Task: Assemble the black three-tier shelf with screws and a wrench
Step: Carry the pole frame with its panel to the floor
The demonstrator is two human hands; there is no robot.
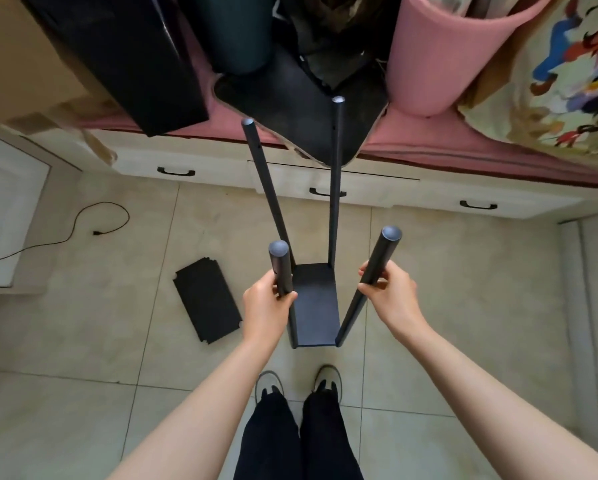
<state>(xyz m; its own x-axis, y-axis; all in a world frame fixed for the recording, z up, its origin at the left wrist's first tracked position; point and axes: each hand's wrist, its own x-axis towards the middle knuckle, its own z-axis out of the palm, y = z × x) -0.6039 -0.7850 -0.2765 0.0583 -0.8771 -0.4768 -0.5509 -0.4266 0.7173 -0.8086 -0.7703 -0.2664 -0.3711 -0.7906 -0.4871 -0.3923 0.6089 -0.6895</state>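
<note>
Shelf frame (314, 303) stands upright on the tiled floor (463, 289), its four poles vertical. Left hand (268, 301) and right hand (389, 292) each grip a near pole — one side apiece. Loose shelf panel (207, 299) lies flat to the left, nearer the left hand.
</note>
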